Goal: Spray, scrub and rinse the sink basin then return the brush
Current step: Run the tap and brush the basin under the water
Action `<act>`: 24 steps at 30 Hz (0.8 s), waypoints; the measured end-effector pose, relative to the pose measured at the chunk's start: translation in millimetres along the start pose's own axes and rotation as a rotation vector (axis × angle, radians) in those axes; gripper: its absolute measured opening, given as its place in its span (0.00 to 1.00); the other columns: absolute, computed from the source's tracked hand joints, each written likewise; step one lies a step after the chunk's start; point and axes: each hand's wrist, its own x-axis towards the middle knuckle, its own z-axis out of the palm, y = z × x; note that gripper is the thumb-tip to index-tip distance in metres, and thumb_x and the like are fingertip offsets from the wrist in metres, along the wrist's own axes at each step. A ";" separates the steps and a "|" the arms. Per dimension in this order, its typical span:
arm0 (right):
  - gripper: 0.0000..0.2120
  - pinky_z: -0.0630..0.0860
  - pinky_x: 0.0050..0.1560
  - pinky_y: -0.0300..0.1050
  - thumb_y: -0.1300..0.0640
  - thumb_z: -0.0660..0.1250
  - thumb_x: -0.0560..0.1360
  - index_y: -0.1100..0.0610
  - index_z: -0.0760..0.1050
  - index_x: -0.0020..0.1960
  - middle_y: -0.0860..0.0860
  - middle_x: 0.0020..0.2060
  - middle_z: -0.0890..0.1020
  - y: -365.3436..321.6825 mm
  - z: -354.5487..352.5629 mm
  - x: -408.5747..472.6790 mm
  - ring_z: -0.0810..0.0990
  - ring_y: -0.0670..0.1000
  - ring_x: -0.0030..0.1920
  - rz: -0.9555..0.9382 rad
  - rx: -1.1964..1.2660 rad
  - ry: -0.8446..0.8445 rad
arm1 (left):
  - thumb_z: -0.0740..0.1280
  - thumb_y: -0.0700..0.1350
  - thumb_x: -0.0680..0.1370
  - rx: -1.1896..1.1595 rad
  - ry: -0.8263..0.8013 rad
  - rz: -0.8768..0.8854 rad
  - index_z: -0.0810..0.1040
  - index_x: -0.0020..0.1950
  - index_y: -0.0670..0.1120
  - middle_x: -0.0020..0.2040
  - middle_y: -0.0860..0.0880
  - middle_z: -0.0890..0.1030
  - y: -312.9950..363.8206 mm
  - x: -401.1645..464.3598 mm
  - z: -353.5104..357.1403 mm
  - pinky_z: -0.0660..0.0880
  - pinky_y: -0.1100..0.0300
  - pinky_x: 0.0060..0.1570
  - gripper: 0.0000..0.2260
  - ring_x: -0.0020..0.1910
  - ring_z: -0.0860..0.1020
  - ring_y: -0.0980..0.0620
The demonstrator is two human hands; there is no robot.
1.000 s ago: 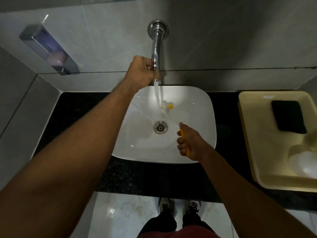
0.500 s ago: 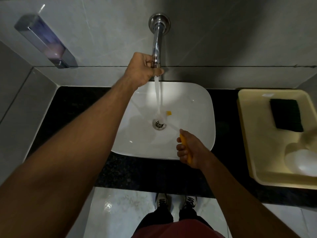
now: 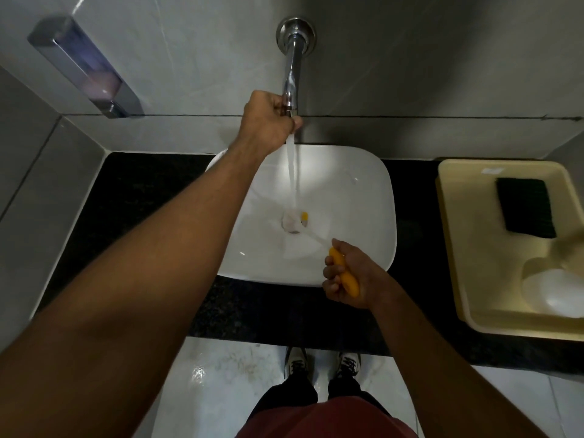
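A white sink basin (image 3: 357, 197) sits on a black counter. Water runs from the chrome wall tap (image 3: 294, 74) down onto the drain (image 3: 292, 224). My left hand (image 3: 268, 124) is closed around the end of the tap spout. My right hand (image 3: 346, 276) grips the yellow handle of the brush (image 3: 344, 273) over the basin's front right rim. The brush's pale shaft reaches into the basin, and its yellow-tipped head lies at the drain under the stream, blurred by water.
A beige plastic tub (image 3: 455, 248) stands on the counter (image 3: 142, 200) at the right, holding a dark scrub pad (image 3: 524, 211) and a white object (image 3: 559, 292). A soap dispenser (image 3: 85, 67) hangs on the left wall. My shoes (image 3: 322, 365) are on the tiled floor below.
The brush head has slid from the back of the basin toward the drain as my right hand drew back over the front rim. My left hand stays on the tap with water running.
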 end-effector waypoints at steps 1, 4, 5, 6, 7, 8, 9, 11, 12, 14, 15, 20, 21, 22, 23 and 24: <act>0.22 0.66 0.22 0.37 0.39 0.61 0.78 0.58 0.72 0.38 0.49 0.23 0.69 -0.1 1.7 -0.8 0.65 0.47 0.23 -0.015 0.004 0.013 | 0.76 0.40 0.70 0.010 0.007 -0.004 0.82 0.41 0.45 0.37 0.49 0.83 0.2 0.5 0.4 0.81 0.62 0.38 0.04 0.33 0.81 0.57; 0.23 0.64 0.21 0.36 0.38 0.58 0.80 0.59 0.72 0.47 0.50 0.26 0.69 -0.9 8.5 -0.4 0.65 0.47 0.24 -0.116 0.000 0.101 | 0.76 0.41 0.71 0.040 0.018 0.001 0.80 0.39 0.48 0.34 0.52 0.80 1.1 1.2 1.3 0.81 0.62 0.38 0.06 0.33 0.80 0.57; 0.23 0.64 0.21 0.35 0.38 0.58 0.80 0.60 0.72 0.49 0.51 0.27 0.69 -1.3 10.7 0.0 0.64 0.47 0.24 -0.159 -0.009 0.128 | 0.76 0.41 0.71 0.039 0.020 -0.001 0.80 0.39 0.48 0.34 0.52 0.80 1.1 1.1 1.5 0.81 0.62 0.39 0.06 0.34 0.81 0.57; 0.22 0.63 0.21 0.35 0.39 0.57 0.80 0.60 0.71 0.51 0.51 0.28 0.69 -2.0 13.0 0.1 0.64 0.47 0.24 -0.196 -0.025 0.142 | 0.76 0.41 0.71 0.036 0.023 -0.005 0.80 0.39 0.48 0.35 0.52 0.80 1.1 1.0 1.8 0.82 0.61 0.39 0.06 0.34 0.81 0.56; 0.22 0.63 0.21 0.35 0.39 0.57 0.81 0.59 0.71 0.51 0.51 0.28 0.68 -3.0 14.7 -0.3 0.63 0.47 0.24 -0.224 -0.051 0.143 | 0.76 0.41 0.71 0.031 0.025 -0.011 0.80 0.39 0.47 0.35 0.52 0.80 1.0 1.2 1.9 0.82 0.60 0.39 0.06 0.34 0.81 0.56; 0.22 0.63 0.21 0.35 0.39 0.58 0.81 0.59 0.71 0.51 0.51 0.28 0.68 -4.3 15.8 -1.0 0.63 0.47 0.24 -0.244 -0.085 0.139 | 0.76 0.41 0.71 0.028 0.025 -0.015 0.80 0.40 0.46 0.35 0.51 0.80 1.2 1.4 2.3 0.82 0.60 0.39 0.05 0.34 0.81 0.55; 0.21 0.63 0.22 0.36 0.40 0.58 0.81 0.60 0.71 0.52 0.51 0.28 0.68 -5.8 16.5 -1.8 0.63 0.47 0.23 -0.259 -0.117 0.137 | 0.76 0.41 0.71 0.029 0.026 -0.016 0.80 0.41 0.46 0.35 0.51 0.80 1.5 1.5 2.5 0.82 0.60 0.37 0.05 0.34 0.81 0.55; 0.21 0.64 0.22 0.36 0.41 0.58 0.81 0.60 0.71 0.52 0.51 0.28 0.68 -9.4 16.0 -3.1 0.64 0.47 0.23 -0.275 -0.162 0.142 | 0.76 0.41 0.72 0.039 0.033 -0.016 0.79 0.39 0.48 0.34 0.51 0.79 1.9 1.3 3.0 0.80 0.62 0.36 0.07 0.34 0.81 0.56; 0.21 0.64 0.22 0.37 0.42 0.57 0.81 0.60 0.71 0.52 0.51 0.28 0.67 -11.3 15.6 -3.4 0.64 0.47 0.23 -0.274 -0.186 0.142 | 0.76 0.41 0.72 0.046 0.037 -0.016 0.78 0.38 0.49 0.34 0.52 0.79 1.8 1.5 3.3 0.80 0.62 0.36 0.08 0.34 0.80 0.56; 0.21 0.64 0.23 0.37 0.42 0.58 0.81 0.61 0.72 0.52 0.52 0.28 0.68 -13.7 16.2 -3.1 0.64 0.47 0.23 -0.264 -0.253 0.138 | 0.76 0.42 0.71 0.052 0.046 -0.014 0.77 0.37 0.49 0.34 0.52 0.79 1.0 2.4 3.8 0.79 0.62 0.37 0.09 0.34 0.80 0.56; 0.21 0.64 0.23 0.37 0.42 0.58 0.81 0.61 0.73 0.53 0.52 0.28 0.68 -14.4 17.2 -2.2 0.64 0.47 0.23 -0.262 -0.277 0.140 | 0.76 0.43 0.71 0.053 0.050 -0.014 0.77 0.37 0.50 0.34 0.53 0.79 0.5 2.8 3.5 0.79 0.62 0.36 0.09 0.34 0.80 0.56; 0.22 0.65 0.23 0.39 0.40 0.57 0.81 0.60 0.73 0.53 0.51 0.26 0.68 -10.8 26.0 2.6 0.65 0.47 0.23 -0.282 -0.445 0.090 | 0.76 0.43 0.71 0.063 0.058 -0.008 0.79 0.39 0.47 0.34 0.53 0.79 0.5 2.8 4.4 0.78 0.65 0.35 0.07 0.32 0.79 0.58; 0.23 0.66 0.23 0.38 0.40 0.57 0.80 0.60 0.73 0.52 0.51 0.26 0.68 -9.6 29.0 3.5 0.66 0.47 0.22 -0.290 -0.475 0.084 | 0.76 0.43 0.71 0.062 0.063 -0.010 0.79 0.40 0.45 0.33 0.52 0.79 1.0 2.0 4.3 0.79 0.64 0.35 0.06 0.32 0.79 0.58; 0.22 0.66 0.23 0.38 0.39 0.57 0.80 0.60 0.73 0.51 0.51 0.25 0.68 -10.2 30.7 4.0 0.66 0.47 0.22 -0.296 -0.482 0.085 | 0.76 0.43 0.71 0.060 0.065 -0.013 0.80 0.41 0.45 0.34 0.52 0.79 2.6 1.7 5.6 0.79 0.64 0.35 0.06 0.32 0.79 0.57; 0.22 0.66 0.22 0.38 0.40 0.57 0.80 0.59 0.73 0.51 0.51 0.25 0.68 -10.1 33.8 5.4 0.66 0.47 0.21 -0.295 -0.484 0.081 | 0.76 0.43 0.71 0.064 0.066 -0.017 0.80 0.41 0.45 0.34 0.52 0.79 3.0 1.2 5.5 0.78 0.65 0.34 0.06 0.33 0.79 0.57; 0.22 0.66 0.22 0.38 0.40 0.57 0.81 0.60 0.73 0.51 0.51 0.25 0.68 -10.0 37.3 6.5 0.66 0.47 0.21 -0.294 -0.490 0.080 | 0.76 0.42 0.71 0.068 0.064 -0.017 0.79 0.41 0.46 0.34 0.52 0.78 2.8 0.7 4.7 0.77 0.66 0.33 0.06 0.33 0.79 0.58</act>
